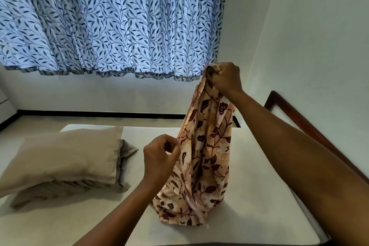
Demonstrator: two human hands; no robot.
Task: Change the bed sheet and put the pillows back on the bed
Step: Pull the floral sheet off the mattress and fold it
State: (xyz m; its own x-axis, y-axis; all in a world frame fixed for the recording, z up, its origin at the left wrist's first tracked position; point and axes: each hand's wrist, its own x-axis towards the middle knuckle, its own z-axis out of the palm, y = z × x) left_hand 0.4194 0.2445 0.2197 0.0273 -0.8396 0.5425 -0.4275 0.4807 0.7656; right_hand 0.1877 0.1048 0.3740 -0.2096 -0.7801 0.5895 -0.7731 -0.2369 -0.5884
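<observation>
The middle of the mattress (259, 201) is taken by the flowered sheet (207, 146), which is held up as a hanging bundle by the right hand (225, 78) and pinched at its left edge by the left hand (159, 154); its lower end rests on the mattress. The left part is blocked by two stacked pillows (65, 158). Between the pillows and the sheet a strip of bare mattress is left open, but it is crossed by the left forearm (123, 205). Bare mattress is also seen right of the sheet, under the right forearm (289, 136), and it is closed off by the wooden bed frame (299, 120) and the wall (319, 36) beside it. In front of the pillows the near left part is bare.
</observation>
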